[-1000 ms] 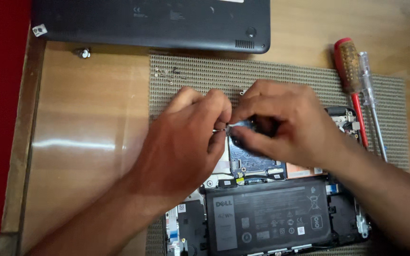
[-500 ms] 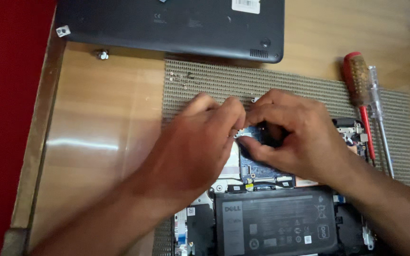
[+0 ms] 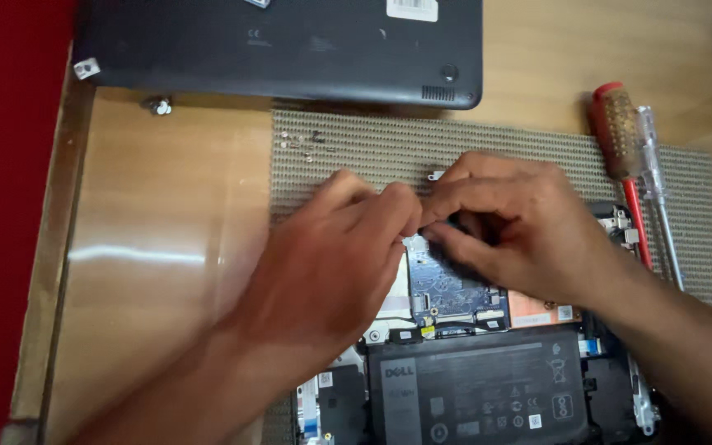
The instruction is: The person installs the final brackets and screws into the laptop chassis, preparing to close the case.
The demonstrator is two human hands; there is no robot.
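Observation:
An opened laptop [image 3: 488, 387] lies on a grey woven mat [image 3: 372, 152], its black battery [image 3: 475, 387] and a blue circuit board [image 3: 447, 288] exposed. My left hand [image 3: 331, 264] and my right hand [image 3: 512, 222] meet over the top of the board, fingertips pinched together on a small part there. What exactly the fingers hold is hidden. A small metal bracket [image 3: 435, 175] lies on the mat just above my right fingers.
A black laptop cover [image 3: 290, 49] lies upside down at the back. Several tiny screws [image 3: 302, 144] sit on the mat's upper left. A red-handled screwdriver [image 3: 624, 152] and a clear-handled one [image 3: 657, 198] lie at right. The wooden table's left edge [image 3: 51, 247] borders red.
The view has shifted, so everything sits slightly lower and to the right in the frame. Both hands stay pinched together over the board, with little movement.

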